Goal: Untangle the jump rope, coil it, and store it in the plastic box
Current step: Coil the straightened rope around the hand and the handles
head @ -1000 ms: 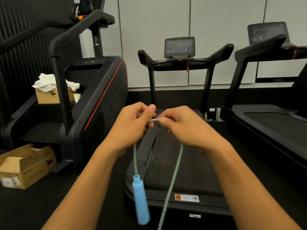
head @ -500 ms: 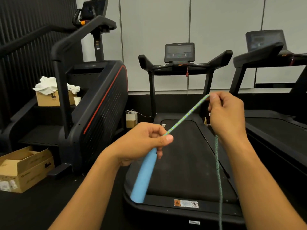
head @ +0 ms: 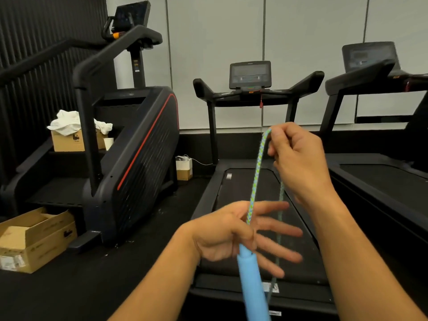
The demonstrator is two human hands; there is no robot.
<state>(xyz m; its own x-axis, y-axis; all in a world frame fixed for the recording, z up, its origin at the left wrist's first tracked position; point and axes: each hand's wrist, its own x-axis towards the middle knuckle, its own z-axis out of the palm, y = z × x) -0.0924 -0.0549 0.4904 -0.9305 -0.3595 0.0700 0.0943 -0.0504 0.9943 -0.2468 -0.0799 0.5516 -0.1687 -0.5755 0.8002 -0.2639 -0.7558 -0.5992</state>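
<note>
The right hand (head: pixel 298 163) is up high, pinching the green-and-blue jump rope (head: pixel 256 179) at a bend so two strands hang down over the treadmill (head: pixel 234 181) belt. The left hand (head: pixel 234 235) sits lower with fingers spread loose, the rope running across it, and the blue handle (head: pixel 252 283) dangles just below, though I can't tell if the thumb actually clamps it.

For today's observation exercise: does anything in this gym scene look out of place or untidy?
Yes. White cloths spill over a cardboard box on the stair machine's steps, and an open box sits on the floor beside it. Both look like clutter among exercise machines.
</note>
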